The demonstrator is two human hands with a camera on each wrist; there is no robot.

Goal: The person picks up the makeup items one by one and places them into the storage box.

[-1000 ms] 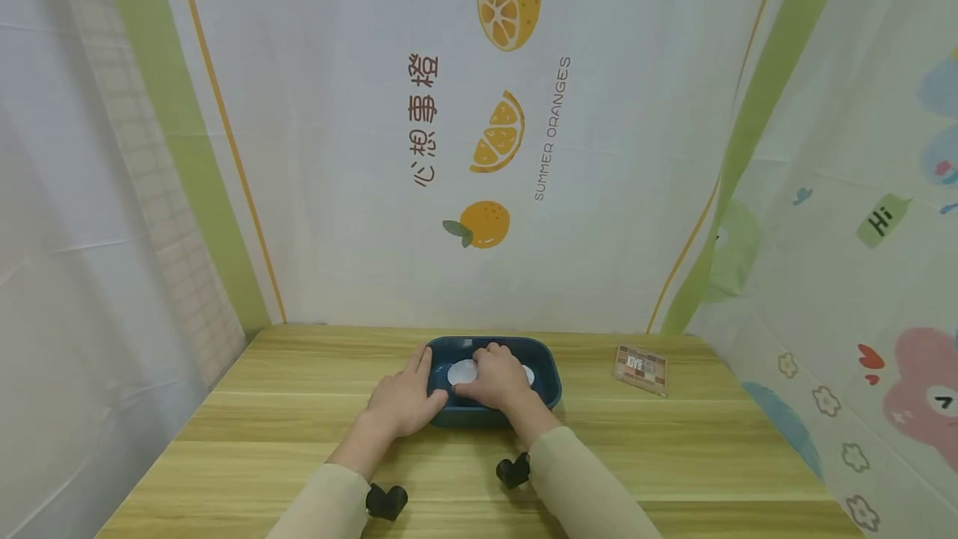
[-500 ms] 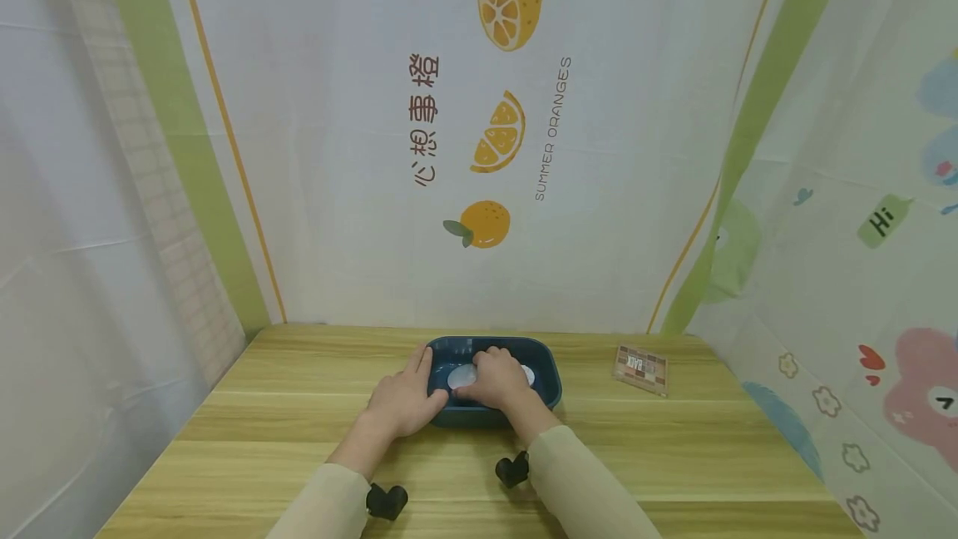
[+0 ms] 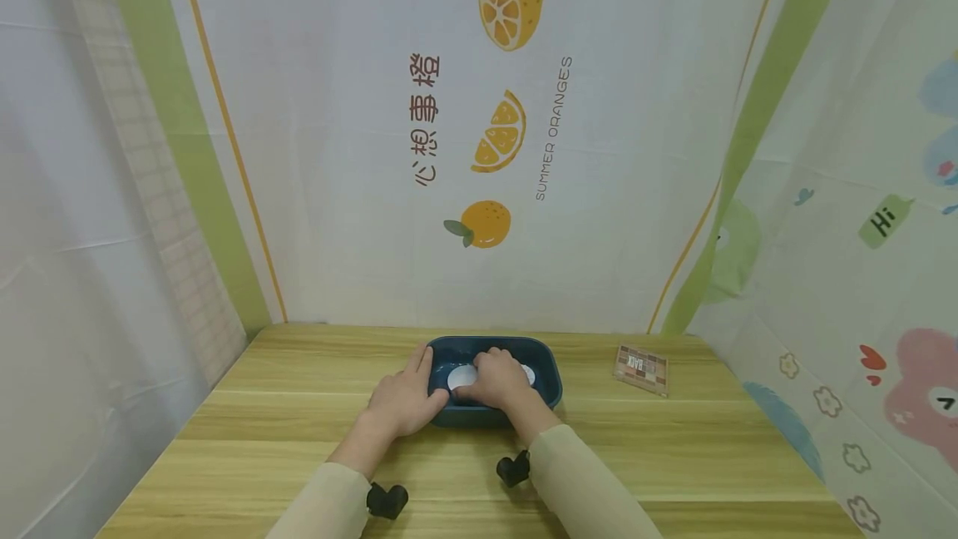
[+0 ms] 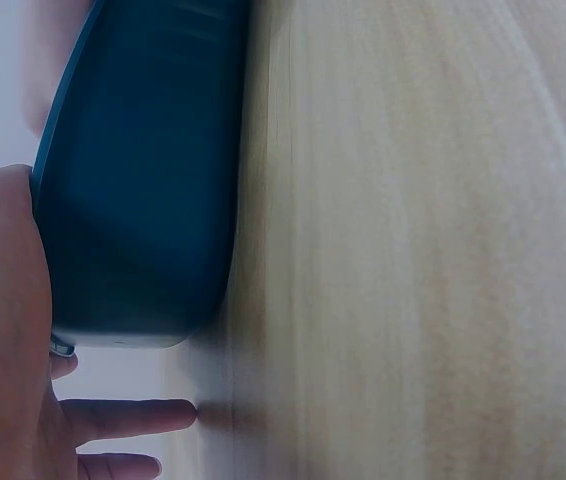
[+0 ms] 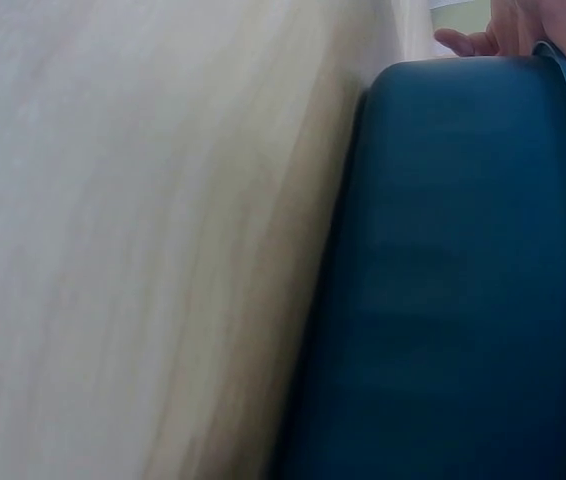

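Observation:
A dark blue plastic basin (image 3: 494,416) stands at the far middle of the table. At its left end my left hand (image 3: 404,402) holds the rim, thumb over the front corner and fingers down the outside wall. My right hand (image 3: 497,377) is inside the basin, fingers curled. It grips a white round thing (image 3: 461,377), whose smooth left part shows beside the thumb; its kind is not clear. A smaller white round piece (image 3: 529,374) shows on the right of this hand; whether both are one object is hidden. In both wrist views mostly the basin's outer wall (image 5: 463,250) is seen.
A flat checkered brown case with lettering (image 3: 641,369) lies on the wooden table (image 3: 674,456), right of the basin. Behind hangs a white curtain (image 3: 337,231) with printed oranges; more printed curtain lines the right side. A black wrist mount (image 3: 387,501) sits on each forearm.
Both hands and the basin hold almost the same place. Bright reflections inside the basin and on the white round thing shift and fade slightly.

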